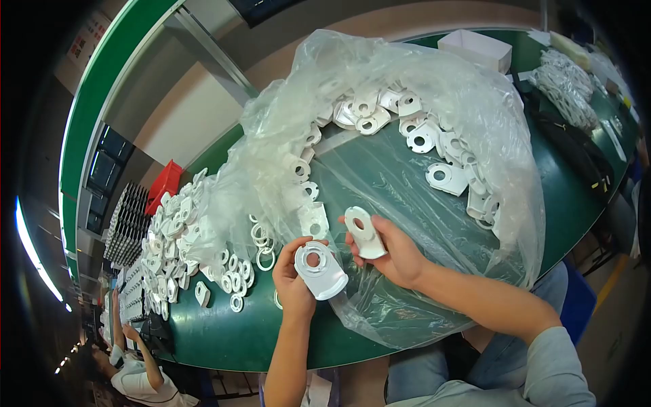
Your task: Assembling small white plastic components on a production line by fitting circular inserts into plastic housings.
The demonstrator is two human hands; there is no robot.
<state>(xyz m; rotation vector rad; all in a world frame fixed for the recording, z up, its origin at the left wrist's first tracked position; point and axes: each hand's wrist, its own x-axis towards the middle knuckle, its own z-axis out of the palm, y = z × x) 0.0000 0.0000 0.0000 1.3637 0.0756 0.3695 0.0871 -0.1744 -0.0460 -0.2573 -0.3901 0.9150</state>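
My left hand is closed around a white plastic housing part with a round hole at one end and a squared-off end toward me. Just to the right, my right hand grips a second white plastic part, of similar outline with a round hole, tilted on edge. The two parts are close together but apart, over a clear plastic bag spread on the green table. Another white part lies right behind my left hand. Fingers on the far sides of both parts are partly hidden.
More white parts lie in the bag's bunched edges. At left are a heap of white parts, several white rings, a red bin and stacked grey trays. A white box stands far back. Another person sits at lower left.
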